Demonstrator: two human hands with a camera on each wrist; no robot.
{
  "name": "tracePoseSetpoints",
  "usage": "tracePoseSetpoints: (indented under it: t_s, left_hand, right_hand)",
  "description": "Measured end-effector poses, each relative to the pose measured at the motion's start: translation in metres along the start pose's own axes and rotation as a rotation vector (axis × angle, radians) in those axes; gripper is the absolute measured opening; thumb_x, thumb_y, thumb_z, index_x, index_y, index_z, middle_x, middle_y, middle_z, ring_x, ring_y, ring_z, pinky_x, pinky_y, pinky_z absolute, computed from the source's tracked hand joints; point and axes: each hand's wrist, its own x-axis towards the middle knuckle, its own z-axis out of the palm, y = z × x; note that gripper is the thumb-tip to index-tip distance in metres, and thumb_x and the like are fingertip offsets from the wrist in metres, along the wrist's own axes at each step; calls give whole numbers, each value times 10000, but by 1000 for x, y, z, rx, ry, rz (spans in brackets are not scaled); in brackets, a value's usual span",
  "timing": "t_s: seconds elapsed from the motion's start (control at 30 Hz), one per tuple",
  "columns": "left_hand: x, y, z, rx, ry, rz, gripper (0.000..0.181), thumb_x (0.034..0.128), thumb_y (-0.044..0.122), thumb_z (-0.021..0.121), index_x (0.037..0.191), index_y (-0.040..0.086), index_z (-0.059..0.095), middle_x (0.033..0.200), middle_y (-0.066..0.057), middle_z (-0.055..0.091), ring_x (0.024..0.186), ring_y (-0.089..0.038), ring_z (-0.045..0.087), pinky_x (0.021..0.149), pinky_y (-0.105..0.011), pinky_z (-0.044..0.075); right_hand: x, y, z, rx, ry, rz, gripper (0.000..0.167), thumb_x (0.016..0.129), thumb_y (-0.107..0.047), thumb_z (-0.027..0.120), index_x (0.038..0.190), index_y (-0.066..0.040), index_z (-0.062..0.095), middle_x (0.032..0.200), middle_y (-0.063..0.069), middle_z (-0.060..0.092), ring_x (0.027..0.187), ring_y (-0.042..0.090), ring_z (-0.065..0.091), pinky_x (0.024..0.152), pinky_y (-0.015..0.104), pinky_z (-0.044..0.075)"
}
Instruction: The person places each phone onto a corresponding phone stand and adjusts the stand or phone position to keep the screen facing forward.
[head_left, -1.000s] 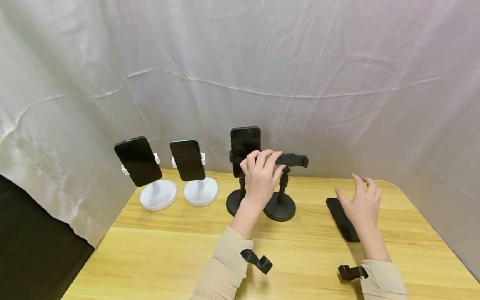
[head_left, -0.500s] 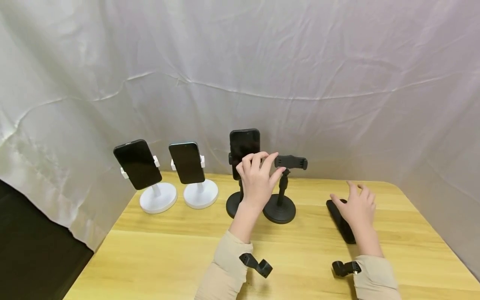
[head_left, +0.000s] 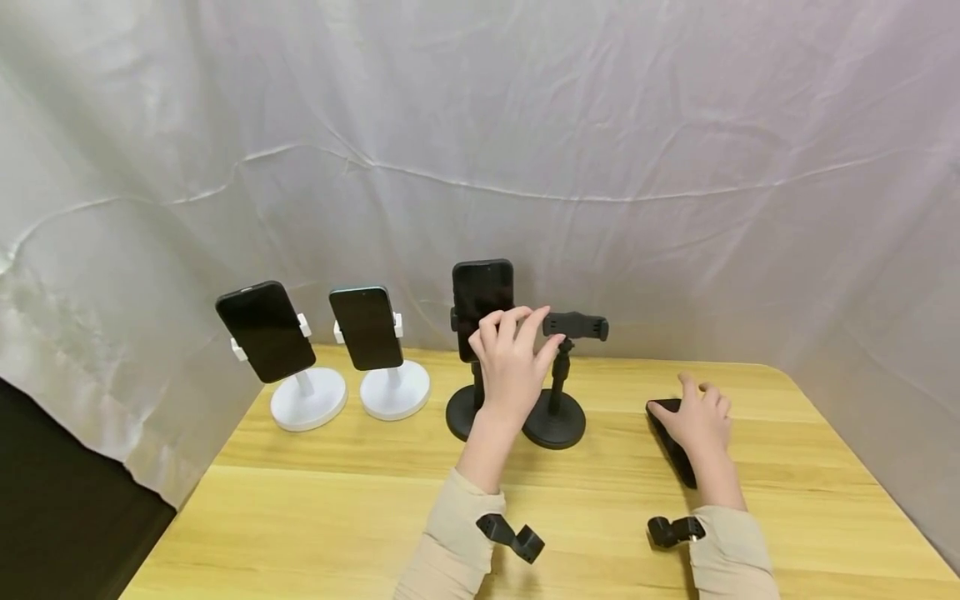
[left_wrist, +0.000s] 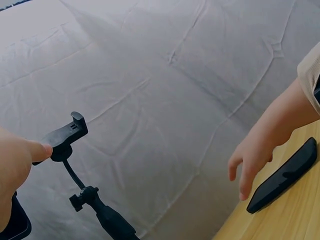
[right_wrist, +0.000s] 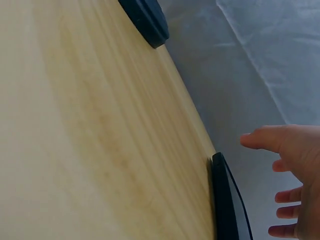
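Observation:
My left hand [head_left: 510,367] pinches the left end of a black phone holder's clamp [head_left: 583,326], which tops a thin stand on a round base [head_left: 562,423]. In the left wrist view the thumb presses against the near end of that clamp [left_wrist: 65,134], and no phone sits in it. A black smartphone [head_left: 677,460] lies on the table at the right. Over it my right hand [head_left: 701,425] hovers with fingers spread and loosely bent. The right wrist view has the fingers apart from the phone [right_wrist: 225,205], seen edge-on.
Left of the clamp, a black holder carries an upright phone [head_left: 480,287], partly behind my left hand. Two white holders [head_left: 311,404] with phones [head_left: 367,327] stand farther left. A grey curtain [head_left: 600,167] hangs behind the wooden table [head_left: 337,508].
My right hand has moved left and come down closer over the phone on the table. The left hand keeps its pinch on the clamp. The head view has shifted slightly.

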Motion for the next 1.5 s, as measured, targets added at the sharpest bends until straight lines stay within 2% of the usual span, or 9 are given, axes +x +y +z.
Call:
tracePoseSetpoints:
  t_s: [0.3, 0.5, 0.8, 1.1, 1.37, 1.5]
  left_hand:
    - [1, -1, -2, -46, -11, -13, 395, 842, 403, 729, 1175, 192, 694, 1125, -10, 658, 1042, -217, 445, 829, -403, 299]
    - [3, -1, -5, -54, -41, -29, 392, 854, 396, 719, 1188, 195, 689, 1135, -7, 652, 1056, -218, 447, 836, -405, 302]
    - [0, 0, -5, -63, -50, -40, 393, 842, 382, 736, 1184, 195, 690, 1135, -10, 646, 1053, -216, 442, 826, -407, 295]
    - [1, 0, -3, -73, -20, -25, 390, 844, 391, 729, 1177, 190, 695, 1123, -8, 648, 1048, -219, 444, 818, -408, 297]
    - [0, 0, -3, -66, -19, -28, 406, 826, 389, 749, 1179, 197, 693, 1124, -12, 648, 1043, -215, 443, 819, -403, 291]
    - [-1, 1, -3, -68, -19, -28, 403, 827, 391, 747, 1174, 193, 697, 1118, -11, 646, 1039, -214, 442, 820, -405, 293]
  right_hand:
    - [2, 3, 4, -38, -116, -32, 836, 884, -471, 615, 1503, -32, 264, 1429, 414, 224, 1277, 630, 193, 935, 710, 294]
    - [0, 1, 3, -39, -136, -39, 794, 898, -447, 613, 1480, -2, 307, 1405, 414, 258, 1276, 624, 193, 968, 701, 279]
    - [-1, 5, 7, -70, -138, -60, 754, 901, -435, 607, 1451, 20, 361, 1386, 419, 284, 1234, 617, 241, 936, 697, 299]
    - [5, 10, 12, -109, -135, -53, 744, 912, -482, 571, 1452, -11, 374, 1365, 404, 305, 1214, 603, 267, 887, 686, 302]
    - [5, 12, 11, -147, -212, -30, 800, 921, -571, 511, 1497, -49, 320, 1408, 431, 242, 1228, 644, 237, 894, 715, 288]
    - [3, 12, 9, -156, -221, -25, 796, 927, -565, 504, 1505, -56, 303, 1414, 435, 235, 1219, 646, 260, 886, 709, 303]
